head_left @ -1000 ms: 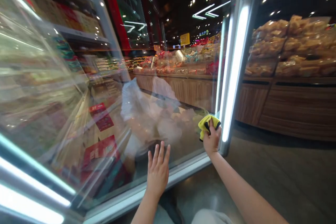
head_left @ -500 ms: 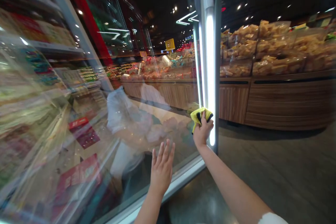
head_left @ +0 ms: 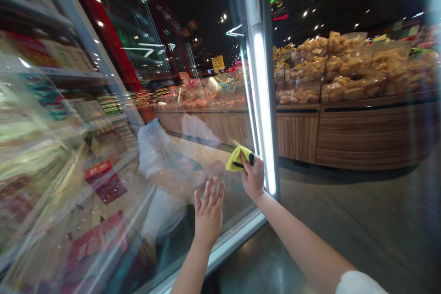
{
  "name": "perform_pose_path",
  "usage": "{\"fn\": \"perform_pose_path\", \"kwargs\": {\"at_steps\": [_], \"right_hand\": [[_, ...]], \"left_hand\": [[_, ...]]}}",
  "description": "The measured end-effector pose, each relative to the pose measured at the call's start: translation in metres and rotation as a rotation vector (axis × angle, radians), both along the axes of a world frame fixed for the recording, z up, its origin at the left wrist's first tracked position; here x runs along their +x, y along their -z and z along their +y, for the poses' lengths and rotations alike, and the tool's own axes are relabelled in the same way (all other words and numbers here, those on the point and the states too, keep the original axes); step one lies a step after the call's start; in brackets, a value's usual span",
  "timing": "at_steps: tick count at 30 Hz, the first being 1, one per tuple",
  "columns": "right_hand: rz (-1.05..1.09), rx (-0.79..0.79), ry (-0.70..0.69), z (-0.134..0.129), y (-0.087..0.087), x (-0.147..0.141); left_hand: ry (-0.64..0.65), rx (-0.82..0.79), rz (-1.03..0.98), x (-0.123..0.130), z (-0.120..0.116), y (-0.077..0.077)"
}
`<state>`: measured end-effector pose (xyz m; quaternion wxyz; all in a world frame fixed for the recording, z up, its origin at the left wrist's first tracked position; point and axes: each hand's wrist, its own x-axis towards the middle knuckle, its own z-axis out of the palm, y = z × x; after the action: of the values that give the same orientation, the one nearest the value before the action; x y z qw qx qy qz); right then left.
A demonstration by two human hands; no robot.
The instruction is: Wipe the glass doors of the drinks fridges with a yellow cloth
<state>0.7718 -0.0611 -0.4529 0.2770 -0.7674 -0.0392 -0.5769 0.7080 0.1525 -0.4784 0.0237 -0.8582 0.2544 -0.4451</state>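
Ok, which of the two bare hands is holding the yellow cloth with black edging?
The right hand, beside the glowing white light tube, holds that yellow cloth. The left hand, spread open at the clear glass pane, shows nothing held.

Right sleeve [head_left: 358, 283], lower right: white, curved hem. Right forearm [head_left: 306, 243] uncovered beyond hem, as is right hand [head_left: 255, 178]. Left hand [head_left: 209, 216] and left forearm [head_left: 191, 264], lower centre: likewise uncovered. Reflected clothing [head_left: 150, 149], left of centre: pale, whitish; cut blurred.
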Motion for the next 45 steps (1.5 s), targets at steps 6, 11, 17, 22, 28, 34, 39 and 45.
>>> {"fn": "perform_pose_path", "kwargs": {"at_steps": [6, 11, 17, 22, 28, 34, 39, 45], "right_hand": [[0.034, 0.245, 0.128, -0.021, -0.005, 0.005], [0.076, 0.035, 0.094, 0.004, -0.010, 0.005], [0.127, -0.155, 0.039, -0.016, 0.069, -0.019], [0.068, 0.126, 0.122, -0.033, 0.040, -0.009], [-0.108, 0.209, 0.116, -0.001, -0.037, 0.010], [-0.041, -0.067, 0.037, 0.005, 0.003, -0.004], [0.004, 0.140, 0.162, -0.019, 0.002, 0.001], [-0.020, 0.014, 0.149, 0.028, -0.033, -0.001]], "left_hand": [[0.015, 0.005, -0.014, -0.002, 0.006, -0.004], [0.011, -0.005, -0.013, 0.002, 0.001, -0.006], [0.049, 0.011, -0.001, 0.009, -0.005, -0.003], [0.032, 0.022, 0.015, 0.010, -0.005, -0.004], [0.025, 0.036, -0.010, 0.007, 0.000, -0.004], [0.023, 0.044, -0.002, 0.006, 0.006, -0.004], [0.000, 0.037, 0.029, 0.001, 0.016, -0.011], [-0.079, -0.003, 0.045, -0.009, 0.033, -0.030]]}}
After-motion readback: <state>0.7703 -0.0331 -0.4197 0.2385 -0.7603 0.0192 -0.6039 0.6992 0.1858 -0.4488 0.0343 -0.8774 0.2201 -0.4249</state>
